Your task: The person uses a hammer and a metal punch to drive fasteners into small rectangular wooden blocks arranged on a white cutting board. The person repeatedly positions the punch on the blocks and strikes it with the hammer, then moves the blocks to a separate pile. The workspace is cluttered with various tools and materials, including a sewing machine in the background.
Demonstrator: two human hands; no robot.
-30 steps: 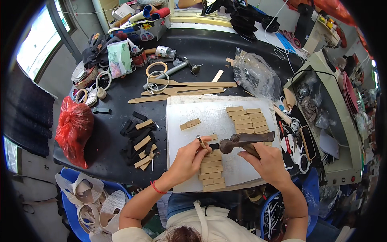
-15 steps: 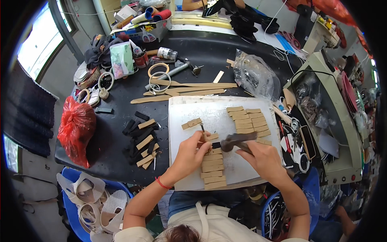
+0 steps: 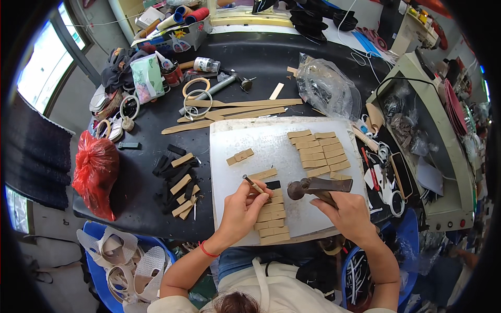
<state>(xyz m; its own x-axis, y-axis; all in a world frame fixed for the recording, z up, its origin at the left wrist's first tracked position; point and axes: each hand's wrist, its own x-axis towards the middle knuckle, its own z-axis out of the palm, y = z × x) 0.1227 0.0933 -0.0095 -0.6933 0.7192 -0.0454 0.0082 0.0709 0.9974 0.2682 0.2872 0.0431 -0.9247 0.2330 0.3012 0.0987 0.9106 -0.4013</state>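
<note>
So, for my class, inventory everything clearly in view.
Smooth tabletop: one, black, centre
Flat board: one, white, on tabletop
Short flat strips: many, tan or black, board and tabletop
Long flat strips: several, tan, behind board
Knotted plastic bag: one, red, left
Crumpled plastic bag: one, clear, rear right
Plastic tubs: two, blue, lower left and right
Slim rod: one, brownish, over board
Broad hammer: one, dark, over board
Left grip: one, bare, around rod
Right grip: one, bare, around hammer

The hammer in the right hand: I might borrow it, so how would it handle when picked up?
The hammer would likely feel head-heavy, its dark, metal-looking head being bulky beside the narrow handle. It should be stiff, showing no sag in the right hand. Laid down, it might rock, since one end of the head looks rounded.
</note>
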